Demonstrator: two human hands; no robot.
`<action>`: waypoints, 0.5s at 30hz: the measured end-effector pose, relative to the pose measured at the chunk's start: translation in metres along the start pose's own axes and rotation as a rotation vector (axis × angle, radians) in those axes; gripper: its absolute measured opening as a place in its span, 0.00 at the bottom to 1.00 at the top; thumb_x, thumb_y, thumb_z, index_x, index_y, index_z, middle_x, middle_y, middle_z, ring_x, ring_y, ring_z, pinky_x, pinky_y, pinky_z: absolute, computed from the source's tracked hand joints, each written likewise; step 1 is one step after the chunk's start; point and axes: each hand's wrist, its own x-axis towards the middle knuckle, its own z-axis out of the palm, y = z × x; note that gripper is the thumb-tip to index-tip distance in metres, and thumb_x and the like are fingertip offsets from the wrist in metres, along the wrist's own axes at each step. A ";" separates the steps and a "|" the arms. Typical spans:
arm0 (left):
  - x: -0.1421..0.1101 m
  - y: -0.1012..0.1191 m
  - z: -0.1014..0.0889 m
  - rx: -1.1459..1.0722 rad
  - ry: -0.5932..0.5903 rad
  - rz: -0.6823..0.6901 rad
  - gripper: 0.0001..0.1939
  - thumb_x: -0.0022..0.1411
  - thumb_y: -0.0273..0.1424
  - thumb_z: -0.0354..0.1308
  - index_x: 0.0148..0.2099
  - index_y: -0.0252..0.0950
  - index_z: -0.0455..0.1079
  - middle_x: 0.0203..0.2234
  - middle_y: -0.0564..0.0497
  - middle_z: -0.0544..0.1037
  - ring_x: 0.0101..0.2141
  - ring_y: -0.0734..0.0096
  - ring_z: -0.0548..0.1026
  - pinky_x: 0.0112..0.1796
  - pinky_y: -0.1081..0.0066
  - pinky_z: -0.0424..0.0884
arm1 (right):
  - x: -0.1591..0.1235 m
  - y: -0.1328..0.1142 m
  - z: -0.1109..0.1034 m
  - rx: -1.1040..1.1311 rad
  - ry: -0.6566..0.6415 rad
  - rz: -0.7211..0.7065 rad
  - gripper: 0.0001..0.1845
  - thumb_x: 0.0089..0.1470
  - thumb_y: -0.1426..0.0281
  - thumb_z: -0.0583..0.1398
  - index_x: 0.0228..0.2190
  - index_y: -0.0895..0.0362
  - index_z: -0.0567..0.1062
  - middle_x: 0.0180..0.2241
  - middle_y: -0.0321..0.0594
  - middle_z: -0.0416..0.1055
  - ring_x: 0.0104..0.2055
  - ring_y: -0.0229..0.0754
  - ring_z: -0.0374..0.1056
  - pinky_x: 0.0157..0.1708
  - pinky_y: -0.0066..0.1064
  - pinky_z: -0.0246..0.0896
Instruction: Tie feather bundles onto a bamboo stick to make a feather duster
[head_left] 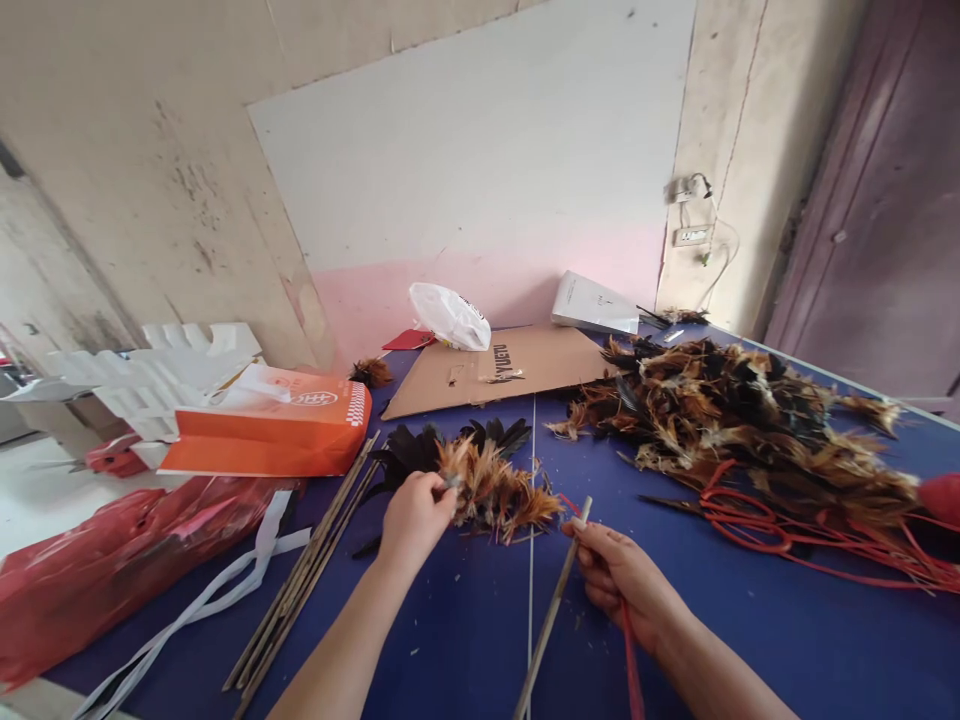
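My left hand is closed in a pinch on a feather at the edge of a small heap of brown and black feathers on the blue table. My right hand is wrapped round a thin wooden stick that points up toward the heap, its tip near a red string that runs under the hand.
A big pile of brown-black feathers with red cord lies at right. Several bare sticks lie at left beside white strips, a red plastic bag and an orange bag. Cardboard and a white bag lie by the wall.
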 end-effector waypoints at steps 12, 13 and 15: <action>0.000 0.074 0.061 -0.172 -0.146 0.239 0.05 0.51 0.28 0.55 0.29 0.37 0.72 0.28 0.49 0.76 0.33 0.68 0.72 0.36 0.72 0.64 | 0.000 0.003 0.000 -0.017 0.017 0.002 0.14 0.42 0.64 0.63 0.29 0.61 0.70 0.14 0.27 0.57 0.10 0.21 0.39 0.09 0.17 0.32; 0.000 0.075 0.059 -0.198 -0.145 0.256 0.05 0.51 0.28 0.55 0.30 0.37 0.72 0.29 0.50 0.76 0.33 0.69 0.72 0.36 0.73 0.64 | 0.001 0.003 -0.001 -0.016 0.015 0.000 0.13 0.43 0.64 0.63 0.29 0.61 0.70 0.14 0.27 0.57 0.10 0.22 0.40 0.09 0.17 0.32; 0.001 0.068 0.052 -0.241 -0.120 0.267 0.06 0.52 0.28 0.54 0.31 0.37 0.73 0.31 0.50 0.76 0.34 0.71 0.72 0.37 0.75 0.64 | 0.000 0.002 0.000 -0.012 0.019 0.002 0.13 0.44 0.64 0.63 0.29 0.61 0.70 0.14 0.27 0.57 0.10 0.22 0.40 0.09 0.17 0.33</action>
